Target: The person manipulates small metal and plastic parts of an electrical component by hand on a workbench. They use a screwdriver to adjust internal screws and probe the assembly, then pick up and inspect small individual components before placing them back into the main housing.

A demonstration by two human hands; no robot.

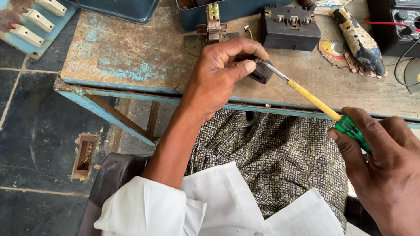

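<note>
we see the left hand [223,74] clamped around a small black electrical part [262,72] at the near edge of the worn wooden surface [118,50]. the right hand [391,167] is closed on the green handle of a yellow-shafted screwdriver [316,101], its metal tip touching the part just beside the left thumb. beyond lie a black switch block [290,28] and a blue metal box [242,2].

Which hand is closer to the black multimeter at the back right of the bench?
Right. The right hand grips the screwdriver handle at the bench's front edge, below the multimeter. The left hand holds a small black part farther left.
</note>
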